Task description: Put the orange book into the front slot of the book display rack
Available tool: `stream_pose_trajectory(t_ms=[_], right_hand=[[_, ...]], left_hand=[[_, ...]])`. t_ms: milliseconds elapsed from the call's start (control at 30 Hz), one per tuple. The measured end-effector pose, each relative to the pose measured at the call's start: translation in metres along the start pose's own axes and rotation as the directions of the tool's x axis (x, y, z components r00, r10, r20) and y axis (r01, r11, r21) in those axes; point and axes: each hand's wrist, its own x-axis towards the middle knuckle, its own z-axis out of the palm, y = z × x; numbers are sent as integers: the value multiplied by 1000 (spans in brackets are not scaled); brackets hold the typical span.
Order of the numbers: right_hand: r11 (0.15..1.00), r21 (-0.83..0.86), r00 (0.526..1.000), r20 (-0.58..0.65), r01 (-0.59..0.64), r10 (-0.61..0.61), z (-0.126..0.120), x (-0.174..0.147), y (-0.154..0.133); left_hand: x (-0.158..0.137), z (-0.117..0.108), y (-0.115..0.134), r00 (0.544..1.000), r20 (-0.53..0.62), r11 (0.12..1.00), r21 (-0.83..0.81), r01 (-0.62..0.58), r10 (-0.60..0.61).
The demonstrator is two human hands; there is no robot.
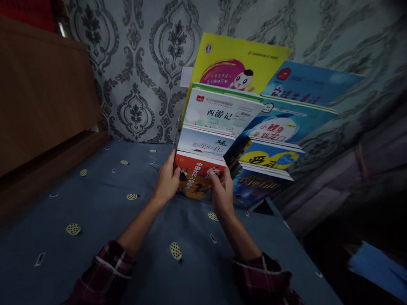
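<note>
Two columns of books stand stepped, one in front of another, leaning back by the wall. At the front of the left column is a red book [191, 183] with orange on its cover. My left hand [167, 179] grips its left edge, and my right hand [223, 195] holds the right edge, thumb on the cover. Behind it rise a pale blue book [204, 141], a white book [218, 112] and a tall yellow book [252, 51]. The right column has a dark blue book [258, 186], a blue-and-yellow book [273, 157], a teal book [299, 120] and a blue book [313, 82].
Under the books lies a dark blue cloth [102, 201] with a pineapple print. A wooden cabinet [35, 90] stands on the left. Patterned wallpaper [132, 83] covers the wall behind. Past the cloth's right edge, a light blue object [379, 270] shows in the dark.
</note>
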Motion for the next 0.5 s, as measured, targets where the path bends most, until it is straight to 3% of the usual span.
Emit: stream_pose_trajectory(t_ms=[67, 200, 500], right_hand=[[991, 132, 998, -52, -28, 35, 0, 0, 0], [978, 209, 995, -103, 23, -1, -2, 3, 6], [984, 170, 987, -156, 60, -33, 1, 3, 17]], left_hand=[[1, -1, 0, 1000, 6, 1000, -14, 4, -4], [2, -3, 0, 1000, 3, 1000, -12, 4, -4], [1, 2, 2, 998, -37, 999, 8, 45, -45]])
